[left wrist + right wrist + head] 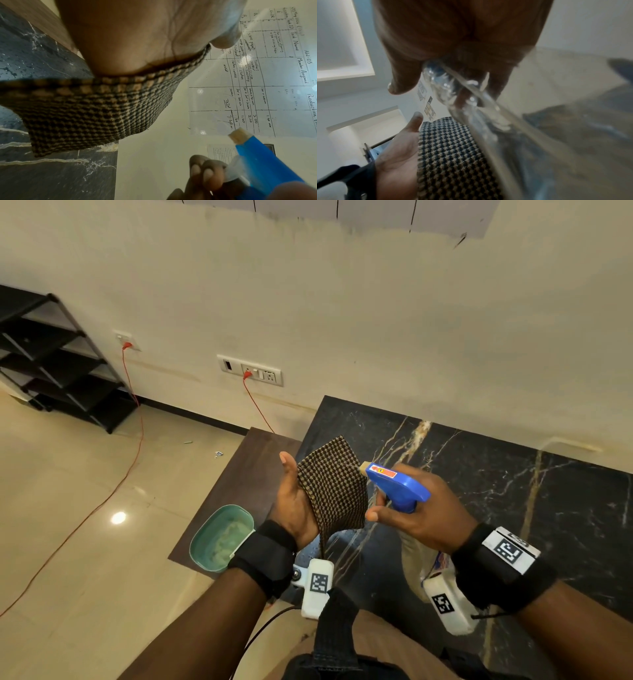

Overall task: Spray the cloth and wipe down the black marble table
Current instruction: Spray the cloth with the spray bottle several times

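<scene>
The spraying step is under way and, by my reading, the wiping has not begun: the houndstooth cloth [334, 491] is held up in the air above the near-left corner of the black marble table [513, 508], not on it. Whether any mist has reached the cloth cannot be told from these views. What is left is to finish wetting the cloth, set the bottle down and rub the whole tabletop.

The left hand [294, 501] is spread nearly flat, palm toward the bottle, with the cloth draped over the palm and fingers, thumb standing up beside it. The right hand [421, 511] is curled round the neck of the spray bottle [397, 484], with fingers on the clear trigger in the left wrist view.

The blue sprayer head lies roughly level, its nozzle pointing left at the cloth face and just beside it; the clear bottle body runs down and back toward the person
</scene>
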A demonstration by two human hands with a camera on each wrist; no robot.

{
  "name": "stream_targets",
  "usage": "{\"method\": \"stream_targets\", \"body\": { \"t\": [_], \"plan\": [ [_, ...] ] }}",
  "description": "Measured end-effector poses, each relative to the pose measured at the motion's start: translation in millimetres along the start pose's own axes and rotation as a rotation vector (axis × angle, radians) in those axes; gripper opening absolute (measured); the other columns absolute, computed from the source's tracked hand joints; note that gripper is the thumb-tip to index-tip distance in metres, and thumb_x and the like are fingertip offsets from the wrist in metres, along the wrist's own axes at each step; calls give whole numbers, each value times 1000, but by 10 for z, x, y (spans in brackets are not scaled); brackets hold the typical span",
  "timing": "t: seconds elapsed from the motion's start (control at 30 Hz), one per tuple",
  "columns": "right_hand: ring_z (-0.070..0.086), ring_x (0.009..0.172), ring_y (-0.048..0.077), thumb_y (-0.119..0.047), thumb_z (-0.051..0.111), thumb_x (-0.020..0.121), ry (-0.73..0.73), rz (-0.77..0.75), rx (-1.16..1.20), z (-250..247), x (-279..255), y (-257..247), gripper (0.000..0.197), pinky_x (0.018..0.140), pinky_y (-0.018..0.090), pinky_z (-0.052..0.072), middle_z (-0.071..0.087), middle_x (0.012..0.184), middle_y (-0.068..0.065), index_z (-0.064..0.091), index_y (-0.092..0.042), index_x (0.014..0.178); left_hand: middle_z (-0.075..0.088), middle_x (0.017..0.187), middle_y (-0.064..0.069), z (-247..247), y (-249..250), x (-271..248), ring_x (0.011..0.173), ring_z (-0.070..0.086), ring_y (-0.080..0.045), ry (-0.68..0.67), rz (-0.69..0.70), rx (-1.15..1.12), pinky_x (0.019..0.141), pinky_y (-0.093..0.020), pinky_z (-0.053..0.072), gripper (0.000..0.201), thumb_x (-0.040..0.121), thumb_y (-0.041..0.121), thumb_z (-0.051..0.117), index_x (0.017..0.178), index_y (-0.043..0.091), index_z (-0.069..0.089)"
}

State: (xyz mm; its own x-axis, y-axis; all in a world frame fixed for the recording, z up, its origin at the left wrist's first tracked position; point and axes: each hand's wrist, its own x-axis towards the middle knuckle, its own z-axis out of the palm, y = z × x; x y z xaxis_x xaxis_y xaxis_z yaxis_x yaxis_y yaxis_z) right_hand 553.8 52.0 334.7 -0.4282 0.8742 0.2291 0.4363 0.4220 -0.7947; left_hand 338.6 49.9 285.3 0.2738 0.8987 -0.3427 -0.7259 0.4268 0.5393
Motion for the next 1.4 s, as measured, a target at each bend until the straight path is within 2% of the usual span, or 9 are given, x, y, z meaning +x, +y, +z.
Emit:
{"method": "stream_targets", "body": {
  "t": [0.17,0.3,0.4,0.53,0.7,0.9,1.1,1.27,1.4],
  "plan": [
    [63,73,16,-69,71,74,-5,-28,25,19,-2,-92,51,65,40,55,63,81,-5,67,-19,86,42,149,-26,25,-6,-34,139,38,-45,9,-5,-10,115,-64,25,107,75,86,33,149,9,38],
    [64,76,16,-64,75,74,-83,-68,32,57,-26,-138,49,66,34,54,63,85,-4,69,-17,88,56,137,-23,79,36,-74,125,56,-40,19,43,8,98,-54,51,98,77,83,25,138,12,52],
    [62,72,17,-57,77,75,-106,-83,43,89,-55,-155,43,63,36,53,61,81,-4,67,-15,83,64,129,-20,119,64,-103,116,63,-37,25,62,14,90,-50,56,93,77,81,23,131,14,57],
    [60,72,12,-56,77,74,-92,-93,39,103,-85,-156,43,63,22,49,60,80,-9,67,-16,84,63,129,-21,132,67,-139,117,63,-37,21,70,14,93,-52,54,91,77,81,24,127,14,60],
    [63,71,15,-70,72,72,-39,-24,30,96,-109,-76,54,64,35,53,63,80,-6,67,-18,86,52,142,-23,75,29,-163,134,46,-41,19,86,21,109,-57,38,94,79,80,27,137,12,53],
    [64,73,16,-75,69,71,40,5,11,75,-161,-3,60,66,40,56,65,80,-4,68,-17,87,48,146,-24,77,8,-204,136,42,-43,-4,95,16,113,-62,31,102,73,82,43,145,10,45],
    [63,72,13,-76,65,73,132,8,-4,22,-205,50,61,65,16,50,64,77,-7,67,-16,83,53,142,-21,73,-9,-236,132,50,-40,38,83,38,110,-62,35,98,78,82,25,145,14,45],
    [62,69,15,-77,65,72,181,28,-16,-29,-233,75,61,63,20,50,63,72,-7,66,-16,77,50,144,-21,63,-28,-232,133,48,-40,39,75,49,112,-64,31,102,76,84,29,148,14,41],
    [63,72,16,-75,66,74,127,10,-4,-9,-268,61,60,66,32,53,65,78,-5,68,-16,82,51,144,-21,67,-28,-210,133,48,-41,40,68,48,111,-64,32,99,79,84,22,147,15,43]
  ]
}}
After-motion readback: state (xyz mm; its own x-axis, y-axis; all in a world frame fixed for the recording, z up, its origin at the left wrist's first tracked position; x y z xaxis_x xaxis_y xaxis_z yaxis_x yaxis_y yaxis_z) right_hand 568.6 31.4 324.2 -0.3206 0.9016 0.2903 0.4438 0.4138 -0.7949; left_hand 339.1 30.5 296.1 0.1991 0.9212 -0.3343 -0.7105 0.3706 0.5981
